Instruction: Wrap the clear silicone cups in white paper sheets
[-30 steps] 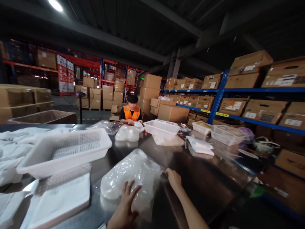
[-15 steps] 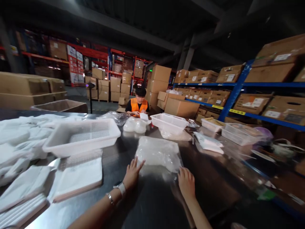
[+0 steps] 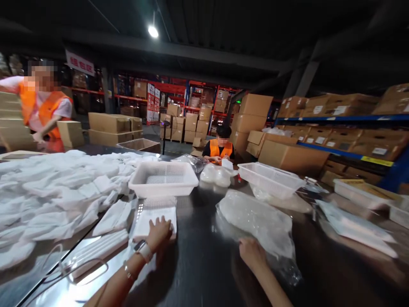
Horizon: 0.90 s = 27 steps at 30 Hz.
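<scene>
Left of the white perforated plastic basket [image 3: 163,178] and nearer the camera, the left hand [image 3: 158,232] lies flat on a stack of flat white packets [image 3: 155,218], fingers [image 3: 163,223] spread, wrist bent back. A clean lift probably needs the fingertips curled under the top edge only. Right of the basket, the right hand [image 3: 252,254] pins the near edge of a clear plastic bag of white pieces [image 3: 258,221] to the dark metal table [image 3: 198,264]; its fingers seem curled, though blur hides the grip.
</scene>
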Tool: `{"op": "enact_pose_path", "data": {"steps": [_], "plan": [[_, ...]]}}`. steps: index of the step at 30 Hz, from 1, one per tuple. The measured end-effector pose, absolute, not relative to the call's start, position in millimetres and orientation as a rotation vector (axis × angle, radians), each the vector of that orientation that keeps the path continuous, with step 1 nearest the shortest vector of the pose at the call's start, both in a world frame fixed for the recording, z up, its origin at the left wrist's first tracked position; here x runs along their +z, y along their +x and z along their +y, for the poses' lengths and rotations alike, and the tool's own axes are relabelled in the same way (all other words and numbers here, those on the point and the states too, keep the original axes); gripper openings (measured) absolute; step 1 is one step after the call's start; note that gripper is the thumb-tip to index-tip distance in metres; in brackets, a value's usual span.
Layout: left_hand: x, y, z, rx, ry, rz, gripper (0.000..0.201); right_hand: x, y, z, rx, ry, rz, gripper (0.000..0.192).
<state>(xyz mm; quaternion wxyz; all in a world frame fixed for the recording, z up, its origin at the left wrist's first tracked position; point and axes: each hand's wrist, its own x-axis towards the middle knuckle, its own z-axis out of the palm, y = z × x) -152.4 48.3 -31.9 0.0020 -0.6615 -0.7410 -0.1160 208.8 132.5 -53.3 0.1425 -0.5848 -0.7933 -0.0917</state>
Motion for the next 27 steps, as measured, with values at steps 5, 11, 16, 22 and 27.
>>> {"op": "enact_pose_path", "data": {"steps": [5,11,16,22,27], "plan": [[-37,-194,49,-0.305,-2.179,-2.287,0.038,-21,162,165,-0.315,-1.658,-2.254,0.045],[-44,-208,56,-0.347,-2.221,-2.199,0.031,-22,121,194,-0.427,-1.89,-1.973,0.042],[-40,-205,63,-0.388,-2.217,-2.156,0.044,-37,102,207,-0.461,-1.867,-1.986,0.027],[-60,-151,54,-0.373,-2.687,-1.752,0.041,-45,127,197,-0.356,-1.747,-2.143,0.015],[-99,-114,51,-0.223,-2.892,-1.467,0.011,-54,149,160,-0.261,-1.776,-2.086,0.028]]}}
